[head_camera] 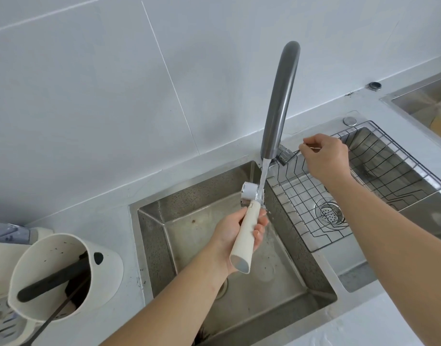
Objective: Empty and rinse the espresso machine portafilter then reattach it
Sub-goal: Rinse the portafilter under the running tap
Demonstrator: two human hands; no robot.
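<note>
The portafilter (pixel 248 226) has a cream handle and a metal head. My left hand (pixel 235 233) grips the handle and holds the head over the left sink basin (pixel 179 208), under the running water. The water stream (pixel 263 174) falls from the grey faucet spout (pixel 280 98) onto the head. My right hand (pixel 326 156) is closed on the thin faucet lever (pixel 295 153) at the faucet's base.
A wire rack (pixel 359 181) sits in the right basin over a drain strainer (pixel 330 214). A cream container (pixel 57 275) with dark utensils stands on the counter at the left. Another steel basin (pixel 426 101) shows at the far right. A tiled wall is behind.
</note>
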